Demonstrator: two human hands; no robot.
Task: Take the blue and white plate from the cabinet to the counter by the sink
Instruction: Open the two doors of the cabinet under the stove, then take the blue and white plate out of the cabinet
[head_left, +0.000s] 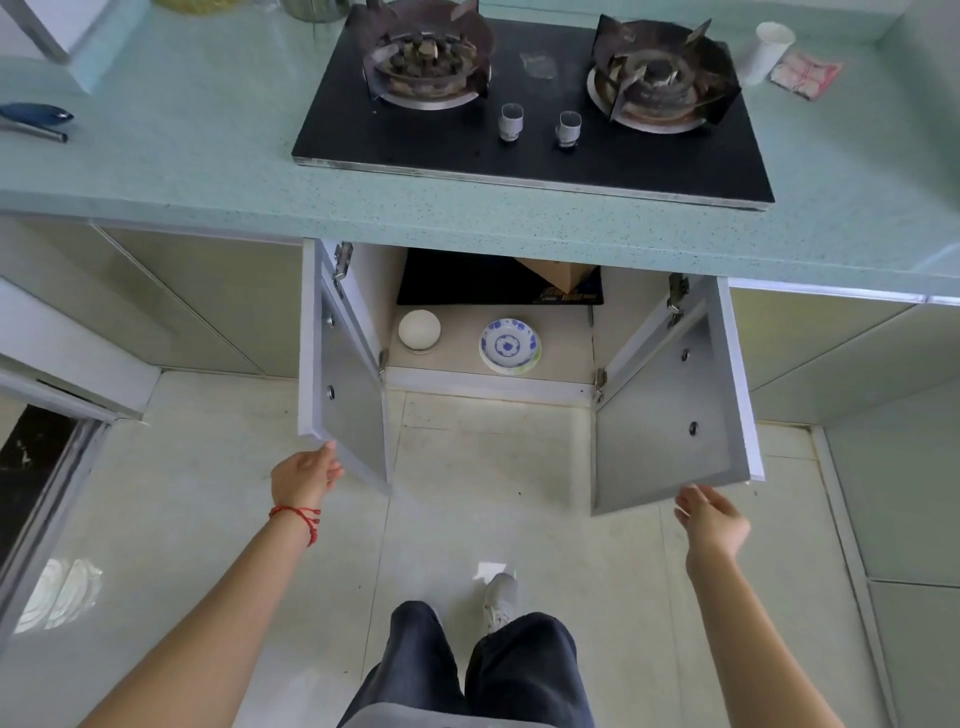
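A blue-handled utensil (34, 113) is seen at the far left edge of the green speckled counter (197, 156). The left hand (304, 475), with a red string bracelet (296, 514) at the wrist, is placed at the lower outer corner of the left cabinet door (345, 410); its fingers are curled loosely against the door's edge, though how firmly the edge is gripped cannot be told. Both doors are swung wide open. On the cabinet floor (457, 358), a white bowl (419, 330) is set upside down near the left wall. To its right, close to the front edge of the cabinet floor, the blue and white plate (509, 344) is found, resting on top of a second plate with a greenish rim. Behind these, at the back of the cabinet, a black mat (467, 280) and a cardboard box (563, 273) are visible. Above, a black two-burner gas hob (519, 150) is set into the counter. The right hand (711, 519) is held just below the lower outer corner of the right cabinet door (670, 415), fingers partly spread and nothing clasped; contact with the door cannot be confirmed. Near the counter's far right edge a white cup (769, 52) stands.
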